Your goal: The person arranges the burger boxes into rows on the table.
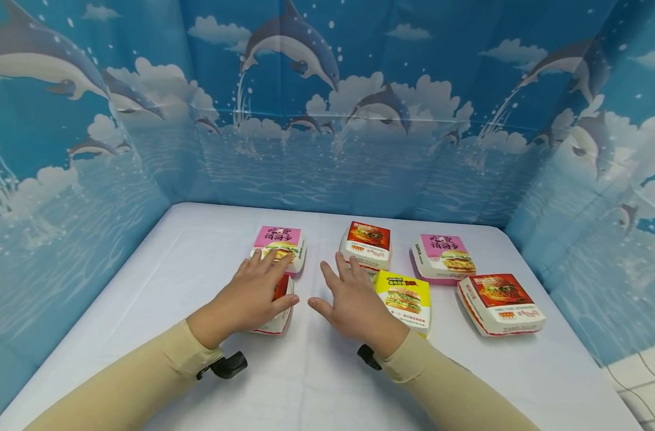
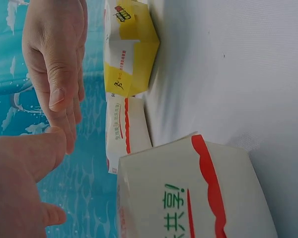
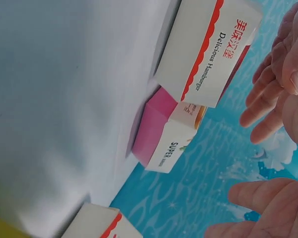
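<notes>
Both hands hover above the table, fingers spread and holding nothing. My left hand [image 1: 243, 302] is over a red-and-white burger box [image 1: 275, 323] and partly hides it; in the left wrist view a gap shows between that hand [image 2: 15, 183] and the white box side [image 2: 188, 198]. Just beyond its fingertips lies a pink-and-white burger box [image 1: 280, 236]. My right hand [image 1: 357, 305] is just left of a yellow burger box [image 1: 405, 299], overlapping its edge in the head view. Behind its fingertips sits another red-and-white burger box [image 1: 366, 244]. The right wrist view also shows this hand's spread fingers [image 3: 258, 191].
Farther right on the white-covered table [image 1: 187, 251] are a second pink-and-white box [image 1: 443, 257] and one more red-and-white box [image 1: 501, 302]. A blue dolphin-print curtain [image 1: 327, 161] encloses the back and sides. Cables [image 1: 629, 386] run at the lower right.
</notes>
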A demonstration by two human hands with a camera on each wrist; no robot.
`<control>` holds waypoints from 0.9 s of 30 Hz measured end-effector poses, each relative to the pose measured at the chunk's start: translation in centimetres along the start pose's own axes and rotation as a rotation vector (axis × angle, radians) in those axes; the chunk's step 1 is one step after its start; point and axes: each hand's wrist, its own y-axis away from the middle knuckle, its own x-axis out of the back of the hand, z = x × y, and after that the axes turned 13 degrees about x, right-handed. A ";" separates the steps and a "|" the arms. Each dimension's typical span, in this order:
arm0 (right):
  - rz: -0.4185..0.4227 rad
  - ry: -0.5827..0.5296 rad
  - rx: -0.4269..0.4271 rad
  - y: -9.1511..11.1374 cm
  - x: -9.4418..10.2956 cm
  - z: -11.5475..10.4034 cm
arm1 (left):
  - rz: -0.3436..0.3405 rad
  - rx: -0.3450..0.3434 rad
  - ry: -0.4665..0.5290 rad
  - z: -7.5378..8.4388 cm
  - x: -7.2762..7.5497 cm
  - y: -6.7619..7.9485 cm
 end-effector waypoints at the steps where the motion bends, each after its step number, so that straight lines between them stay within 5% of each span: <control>1: 0.003 0.002 -0.001 0.1 0.0 0.1 | -0.004 0.000 -0.001 0.1 0.0 0.0; 27: -0.026 -0.004 -0.127 3.3 1.4 3.9 | -0.062 -0.076 -0.017 5.1 -1.7 -1.8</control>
